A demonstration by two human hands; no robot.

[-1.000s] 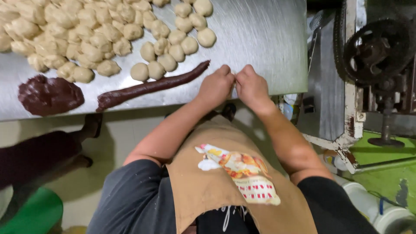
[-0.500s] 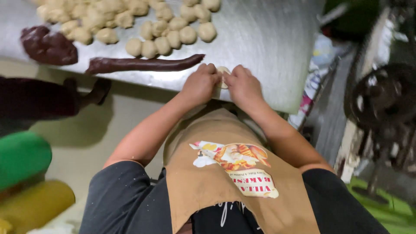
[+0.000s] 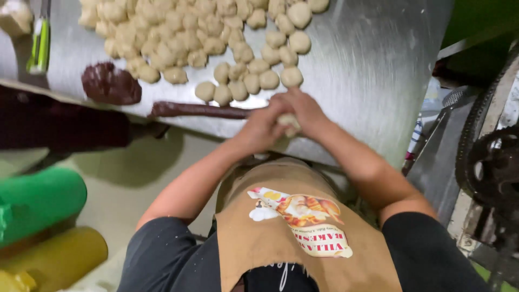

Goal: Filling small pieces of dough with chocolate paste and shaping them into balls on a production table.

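Observation:
Both my hands meet over the near edge of a steel table (image 3: 373,65). My left hand (image 3: 262,127) and my right hand (image 3: 303,108) are closed together around one pale dough piece (image 3: 290,122), which shows between the fingers. A long brown rope of filling (image 3: 197,110) lies on the table just left of my left hand. A dark brown lump of the same filling (image 3: 111,84) sits further left. Several pale dough balls (image 3: 178,38) are heaped on the table beyond my hands.
A green-handled tool (image 3: 39,46) lies at the table's far left. Green (image 3: 38,203) and yellow (image 3: 54,259) rolls lie on the floor at lower left. A machine with a dark gear wheel and chain (image 3: 489,162) stands to the right. I wear a tan apron.
The view has shifted, so the table now sits lower and further right in frame. My hands stay pressed together on the dough piece, now turned more around it.

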